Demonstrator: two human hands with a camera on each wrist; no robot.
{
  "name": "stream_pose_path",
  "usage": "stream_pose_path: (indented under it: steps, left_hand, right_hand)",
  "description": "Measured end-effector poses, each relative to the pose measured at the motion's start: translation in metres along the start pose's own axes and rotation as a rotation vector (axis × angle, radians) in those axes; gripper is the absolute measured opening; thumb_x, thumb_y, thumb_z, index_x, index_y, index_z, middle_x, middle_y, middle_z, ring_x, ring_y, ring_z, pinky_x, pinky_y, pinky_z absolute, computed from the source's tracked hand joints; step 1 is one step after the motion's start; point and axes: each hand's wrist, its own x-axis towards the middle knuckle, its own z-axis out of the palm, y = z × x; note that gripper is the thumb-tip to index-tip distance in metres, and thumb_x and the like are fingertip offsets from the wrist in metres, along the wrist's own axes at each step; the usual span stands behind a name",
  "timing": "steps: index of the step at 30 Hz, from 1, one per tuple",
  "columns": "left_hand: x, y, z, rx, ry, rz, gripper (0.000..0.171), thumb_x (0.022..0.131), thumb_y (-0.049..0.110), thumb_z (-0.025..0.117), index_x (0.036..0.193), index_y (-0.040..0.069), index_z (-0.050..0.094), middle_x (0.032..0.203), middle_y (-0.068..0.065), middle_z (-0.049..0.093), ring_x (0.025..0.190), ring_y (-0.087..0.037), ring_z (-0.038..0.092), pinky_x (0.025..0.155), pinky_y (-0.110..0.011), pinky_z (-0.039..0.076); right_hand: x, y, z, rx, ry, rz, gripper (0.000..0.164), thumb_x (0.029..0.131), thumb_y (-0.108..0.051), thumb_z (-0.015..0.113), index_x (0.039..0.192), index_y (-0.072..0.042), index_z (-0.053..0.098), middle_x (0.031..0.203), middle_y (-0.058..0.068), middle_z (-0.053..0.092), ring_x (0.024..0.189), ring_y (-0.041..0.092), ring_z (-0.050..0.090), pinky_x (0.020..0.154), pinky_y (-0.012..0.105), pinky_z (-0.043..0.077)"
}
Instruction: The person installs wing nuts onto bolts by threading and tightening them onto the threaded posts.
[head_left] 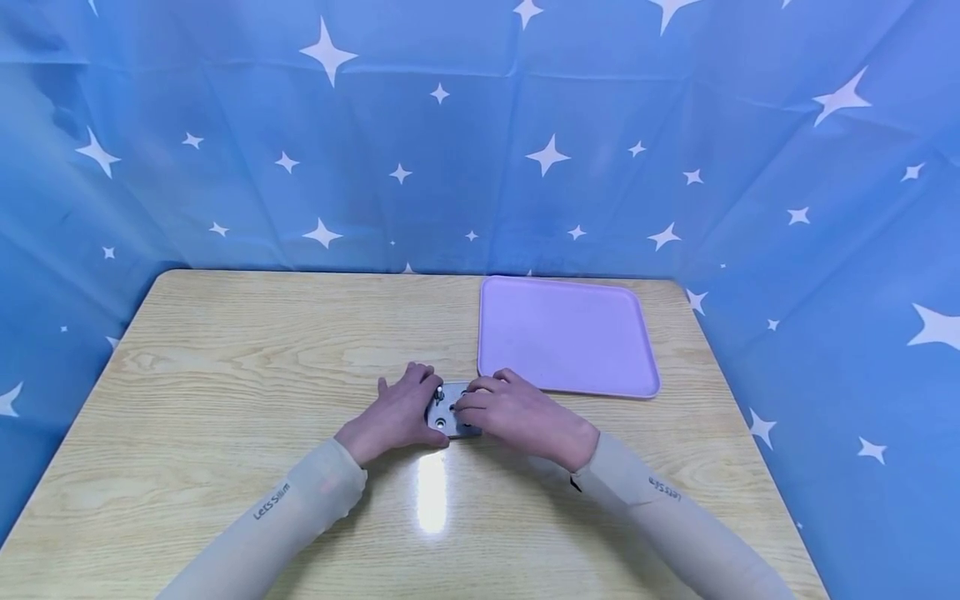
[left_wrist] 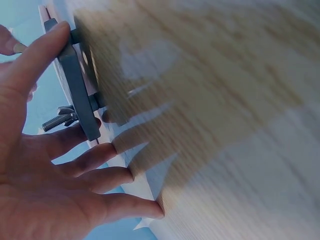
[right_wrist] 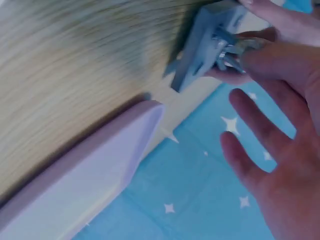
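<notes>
A grey metal plate [head_left: 460, 431] with several holes lies in front of the person, raised off the table on bolt heads. My left hand [head_left: 397, 415] holds it between thumb and index finger, its other fingers spread and touching the tabletop. Near the left fingers, a threaded bolt with a wing nut [left_wrist: 65, 116] sticks up from the plate. My right hand [head_left: 525, 421] is over the plate's right part. In the right wrist view, its thumb and index finger pinch a wing nut [right_wrist: 231, 51] on the plate, while the other fingers extend away.
A shallow lilac tray [head_left: 566, 333] lies at the back right, its near left corner close to the right hand. The wood-grain table [head_left: 247, 367] ends at a blue curtain [head_left: 480, 125] with white stars.
</notes>
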Motion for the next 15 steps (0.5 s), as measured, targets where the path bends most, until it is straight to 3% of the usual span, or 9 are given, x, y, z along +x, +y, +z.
stream_pose_path:
  steps: [7,12,15]
  left_hand:
    - [0.0,0.0,0.0,-0.005,-0.003,-0.005,0.093,0.07,0.04,0.095,0.143,-0.002,0.054,0.152,-0.025,0.045,0.148,-0.05,0.03,0.105,-0.084,0.023]
    - [-0.001,0.0,0.001,-0.004,0.005,-0.003,0.093,0.07,0.039,0.096,0.142,-0.002,0.054,0.152,-0.026,0.045,0.148,-0.05,0.031,0.105,-0.084,0.023]
    - [-0.001,0.0,0.001,0.002,0.004,-0.003,0.093,0.07,0.039,0.096,0.142,-0.002,0.054,0.152,-0.026,0.045,0.147,-0.05,0.032,0.105,-0.084,0.023]
  right_hand:
    - [0.004,-0.002,0.015,-0.067,0.073,0.087,0.007,0.093,-0.021,0.077,0.099,-0.02,0.074,0.1,-0.008,0.072,0.095,0.015,0.062,0.08,0.034,0.047]
    - [0.01,-0.012,0.024,-0.086,0.186,0.234,0.023,0.091,-0.03,0.077,0.079,-0.015,0.065,0.076,-0.003,0.067,0.069,0.018,0.058,0.062,0.033,0.042]
    - [0.012,-0.017,0.026,-0.08,0.204,0.307,0.028,0.088,-0.031,0.076,0.073,-0.014,0.06,0.07,-0.001,0.064,0.061,0.019,0.056,0.056,0.033,0.04]
